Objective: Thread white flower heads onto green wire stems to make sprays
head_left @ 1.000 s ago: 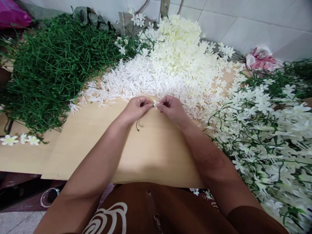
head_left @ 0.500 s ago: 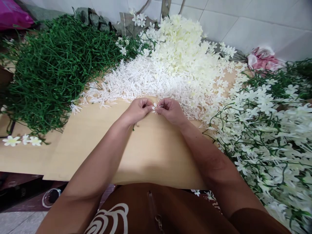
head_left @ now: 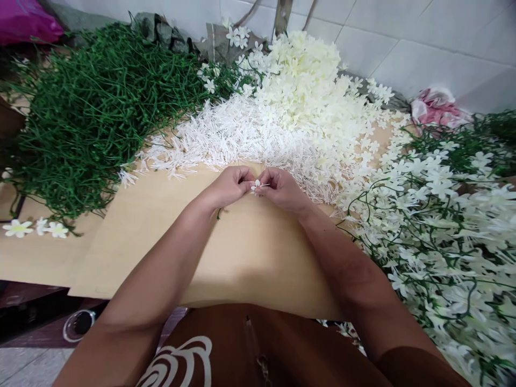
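Note:
My left hand [head_left: 233, 186] and my right hand [head_left: 281, 189] meet over the tan board, fingertips nearly touching. Between them they pinch a small white artificial flower [head_left: 256, 186]. Thin white stamen threads [head_left: 265, 185] stick out from it by my right fingertips. Below my left hand, near the wrist, hangs the end of a green stem [head_left: 219, 214]; the palm hides the rest of it. Just beyond my hands lies a heap of white stamens [head_left: 234, 131]. Behind that rises a pile of loose cream petals [head_left: 302, 75].
Green plastic stems [head_left: 97, 107] are heaped at the left. Assembled white flowers on stems [head_left: 443, 242] pile up at the right. A few flowers [head_left: 18, 228] lie on the left edge of the cardboard [head_left: 133, 231]. A tiled wall [head_left: 399, 32] closes off the back.
Both hands appear slightly lower in the picture, along with the whole scene, as the view has tilted a little. The fingers still pinch the flower, with the right fingers shifted slightly around it.

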`<state>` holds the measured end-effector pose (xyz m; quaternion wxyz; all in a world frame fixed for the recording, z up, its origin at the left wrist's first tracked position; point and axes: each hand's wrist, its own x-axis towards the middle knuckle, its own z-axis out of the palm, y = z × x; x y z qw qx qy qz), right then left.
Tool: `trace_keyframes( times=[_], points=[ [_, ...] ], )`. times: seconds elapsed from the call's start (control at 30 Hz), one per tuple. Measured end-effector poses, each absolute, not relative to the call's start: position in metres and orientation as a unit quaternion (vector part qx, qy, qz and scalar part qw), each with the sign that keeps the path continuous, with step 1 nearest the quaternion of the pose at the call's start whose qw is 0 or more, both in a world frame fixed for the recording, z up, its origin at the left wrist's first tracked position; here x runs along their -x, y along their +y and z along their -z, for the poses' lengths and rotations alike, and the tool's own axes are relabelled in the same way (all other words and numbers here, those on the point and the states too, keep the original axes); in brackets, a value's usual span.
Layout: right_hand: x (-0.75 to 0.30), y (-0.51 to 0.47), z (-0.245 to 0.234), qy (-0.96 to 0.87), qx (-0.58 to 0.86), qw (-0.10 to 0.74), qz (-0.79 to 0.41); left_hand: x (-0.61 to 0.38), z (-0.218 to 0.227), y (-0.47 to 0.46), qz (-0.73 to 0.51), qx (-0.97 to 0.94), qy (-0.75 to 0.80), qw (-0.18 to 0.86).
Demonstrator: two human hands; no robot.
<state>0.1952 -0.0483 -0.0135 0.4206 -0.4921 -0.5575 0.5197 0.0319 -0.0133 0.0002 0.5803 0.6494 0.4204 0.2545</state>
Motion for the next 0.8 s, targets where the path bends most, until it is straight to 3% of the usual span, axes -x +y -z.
trace_keyframes(
  times=[0.23,0.53,0.8],
  points=[
    [-0.201,-0.047,0.008,-0.528,0.495,0.412,-0.553,-0.031,-0.003,-0.015,-0.257,-0.647,0.421,0.581],
    [-0.213,-0.05,0.006,-0.464,0.441,0.46,-0.616,-0.025,-0.005,-0.01,-0.181,-0.704,0.385,0.569],
    [-0.218,-0.047,0.009,-0.452,0.418,0.45,-0.647,-0.034,-0.007,-0.017,-0.215,-0.696,0.335,0.598]
  ],
)
